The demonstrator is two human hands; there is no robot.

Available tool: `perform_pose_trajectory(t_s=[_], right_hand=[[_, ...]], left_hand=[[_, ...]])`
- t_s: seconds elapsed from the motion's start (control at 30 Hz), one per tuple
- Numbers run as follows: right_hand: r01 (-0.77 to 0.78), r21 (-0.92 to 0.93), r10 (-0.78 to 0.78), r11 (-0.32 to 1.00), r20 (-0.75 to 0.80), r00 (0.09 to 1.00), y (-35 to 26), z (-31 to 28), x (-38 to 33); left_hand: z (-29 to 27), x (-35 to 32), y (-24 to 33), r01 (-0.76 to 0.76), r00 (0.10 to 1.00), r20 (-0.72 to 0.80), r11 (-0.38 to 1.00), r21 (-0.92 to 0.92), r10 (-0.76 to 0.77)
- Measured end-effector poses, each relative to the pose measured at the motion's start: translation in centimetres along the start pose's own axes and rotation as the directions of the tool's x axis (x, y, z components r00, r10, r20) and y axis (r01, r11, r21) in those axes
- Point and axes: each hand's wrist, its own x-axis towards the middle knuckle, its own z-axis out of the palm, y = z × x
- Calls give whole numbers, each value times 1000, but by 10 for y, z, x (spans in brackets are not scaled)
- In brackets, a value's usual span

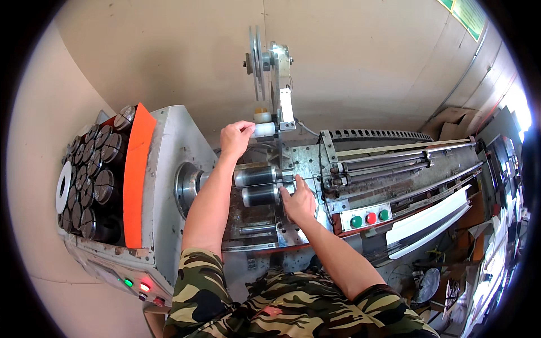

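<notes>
My left hand [235, 138] is raised to a small white cylinder [265, 129] on an upright bracket, pinching its left end between the fingertips. My right hand [298, 203] rests lower down on the right end of two dark metal rollers [256, 186] that stick out of the grey machine body [166, 169], fingers touching the lower roller's end. Above the white cylinder a thin grooved pulley wheel [256, 59] stands on the same bracket.
A rack of several round metal dies [93, 174] with an orange panel [135, 174] sits at the left. A button box with green and red buttons [369, 218] is right of my right hand. Long guide rails [411, 163] run to the right. Cluttered floor lies far right.
</notes>
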Motion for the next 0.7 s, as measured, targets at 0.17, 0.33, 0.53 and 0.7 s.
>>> perform_pose_trajectory(t_s=[0.17, 0.33, 0.53, 0.7], right_hand=[[-4, 1, 4, 1000, 7, 1000, 5, 2, 3], [21, -9, -21, 1000, -23, 1000, 11, 6, 6], [-12, -24, 12, 1000, -3, 1000, 12, 4, 9], [15, -25, -16, 1000, -45, 999, 21, 6, 11]], left_hand=[[0, 4, 1, -44, 999, 30, 999, 27, 44], [6, 6, -2, -8, 999, 45, 1000, -10, 9], [10, 6, -2, -16, 999, 47, 1000, -8, 16], [14, 6, 4, 15, 999, 52, 1000, -4, -15]])
